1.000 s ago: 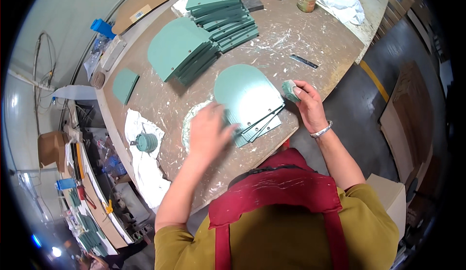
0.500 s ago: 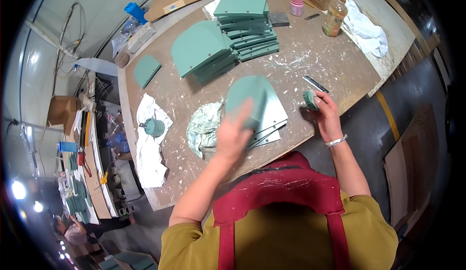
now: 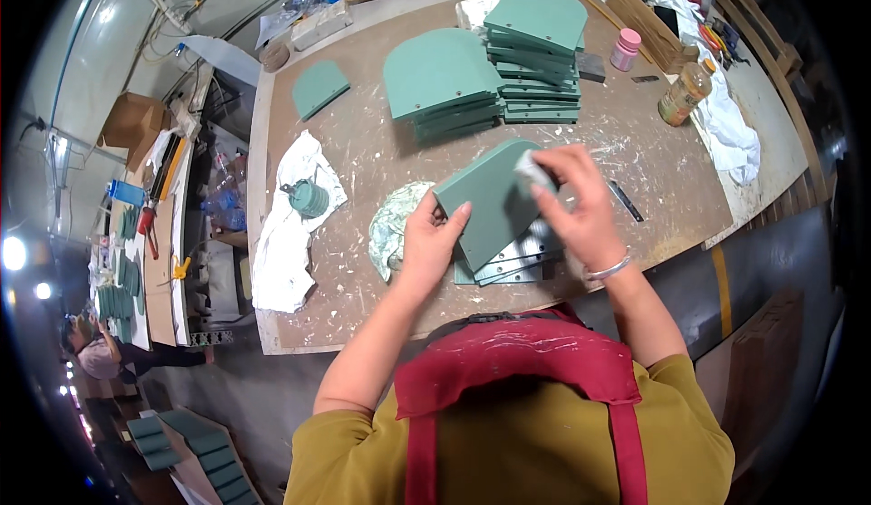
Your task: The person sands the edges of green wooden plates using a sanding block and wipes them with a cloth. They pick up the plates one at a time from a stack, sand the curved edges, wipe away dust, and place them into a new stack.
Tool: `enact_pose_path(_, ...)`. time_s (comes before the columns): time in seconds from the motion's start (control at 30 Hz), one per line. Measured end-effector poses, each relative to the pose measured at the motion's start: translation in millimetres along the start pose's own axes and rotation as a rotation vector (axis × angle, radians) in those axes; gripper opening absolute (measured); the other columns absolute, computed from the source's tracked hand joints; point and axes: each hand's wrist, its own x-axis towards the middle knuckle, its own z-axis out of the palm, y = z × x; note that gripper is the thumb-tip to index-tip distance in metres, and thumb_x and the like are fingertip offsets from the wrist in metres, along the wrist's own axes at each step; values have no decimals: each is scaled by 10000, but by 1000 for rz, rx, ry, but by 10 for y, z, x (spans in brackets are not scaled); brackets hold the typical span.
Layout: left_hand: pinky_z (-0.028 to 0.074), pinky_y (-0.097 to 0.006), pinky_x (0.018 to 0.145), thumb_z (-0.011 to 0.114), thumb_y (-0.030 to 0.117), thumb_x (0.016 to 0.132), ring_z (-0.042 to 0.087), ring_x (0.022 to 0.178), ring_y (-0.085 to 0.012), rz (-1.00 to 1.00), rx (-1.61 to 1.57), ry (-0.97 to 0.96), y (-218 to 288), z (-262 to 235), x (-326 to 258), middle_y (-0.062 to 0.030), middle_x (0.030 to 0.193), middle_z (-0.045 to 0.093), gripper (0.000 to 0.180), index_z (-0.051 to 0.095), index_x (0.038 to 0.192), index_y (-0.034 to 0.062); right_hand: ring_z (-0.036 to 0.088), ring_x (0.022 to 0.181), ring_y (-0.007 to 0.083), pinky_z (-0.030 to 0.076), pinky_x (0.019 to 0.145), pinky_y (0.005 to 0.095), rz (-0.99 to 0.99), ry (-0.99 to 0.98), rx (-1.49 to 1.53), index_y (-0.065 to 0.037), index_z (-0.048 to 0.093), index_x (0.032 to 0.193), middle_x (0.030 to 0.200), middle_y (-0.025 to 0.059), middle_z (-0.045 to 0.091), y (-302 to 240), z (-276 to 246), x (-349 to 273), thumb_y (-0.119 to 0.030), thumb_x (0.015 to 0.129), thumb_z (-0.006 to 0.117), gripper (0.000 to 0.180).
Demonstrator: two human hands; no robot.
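My left hand (image 3: 430,237) grips the near left edge of a green round-topped panel (image 3: 494,201), thumb over its face. The panel is tilted up off a small pile of similar panels (image 3: 517,262) with shiny light faces. In my right hand (image 3: 585,210) a small pale wad or pad (image 3: 532,171) is pinched between fingers and thumb, against the panel's upper right face; its exact kind is unclear. Beside my left hand lies a crumpled green-stained cloth (image 3: 392,224). Farther left, a small round green container (image 3: 308,198) rests on a white cloth (image 3: 292,242).
Tall stacks of green panels (image 3: 440,69) stand at the table's (image 3: 363,310) far side, with one small panel (image 3: 319,88) to their left. A black strip (image 3: 626,201), a pink jar (image 3: 625,49) and an orange-capped bottle (image 3: 685,94) are on the right. Another person (image 3: 98,353) is at far left.
My left hand, blurred over the pile before, now holds a panel tilted up. My right hand has moved left from the table's right side and brings its pad onto the panel. The view has shifted.
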Motion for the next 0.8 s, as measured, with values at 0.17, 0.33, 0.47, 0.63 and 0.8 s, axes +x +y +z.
enact_pose_path(0.17, 527, -280, 826, 643, 15, 905, 634, 955, -121, 148, 172, 33, -76, 2, -19, -73, 1032, 692, 352, 592, 1253, -9, 621, 917, 312, 512, 805, 400, -298, -119, -165, -63, 651, 1109, 1038, 128, 592, -369, 505, 154, -118, 783, 729, 339)
enact_pose_path(0.33, 519, -271, 830, 601, -26, 905, 616, 944, -105, 88, 106, -10, -101, -45, 3, -61, 1053, 679, 386, 570, 1290, -14, 610, 897, 325, 506, 782, 408, -259, -124, -274, -59, 660, 1096, 998, 128, 585, -332, 555, 196, -110, 781, 724, 326)
enact_pose_path(0.47, 517, -270, 828, 618, 6, 924, 620, 941, -105, 58, 30, 6, -100, -66, 28, -62, 1049, 679, 361, 567, 1280, -22, 605, 883, 316, 507, 768, 399, -219, -92, -294, -50, 663, 1074, 974, 125, 575, -303, 557, 254, -100, 784, 718, 300)
enact_pose_path(0.63, 522, -276, 828, 643, 68, 955, 632, 926, -118, 156, 185, 50, -142, -123, 110, -70, 996, 697, 286, 578, 1212, -39, 603, 890, 325, 511, 765, 401, -244, -160, -318, -67, 665, 1062, 1002, 128, 574, -288, 776, 257, -110, 783, 724, 289)
enact_pose_path(0.8, 505, -288, 888, 615, 93, 976, 625, 1000, -126, -106, -118, -32, -382, -313, 387, -87, 1128, 665, 302, 556, 1241, -36, 613, 875, 253, 503, 745, 336, 97, -108, -148, -37, 669, 1125, 1010, 109, 584, 167, 564, 270, -108, 845, 713, 292)
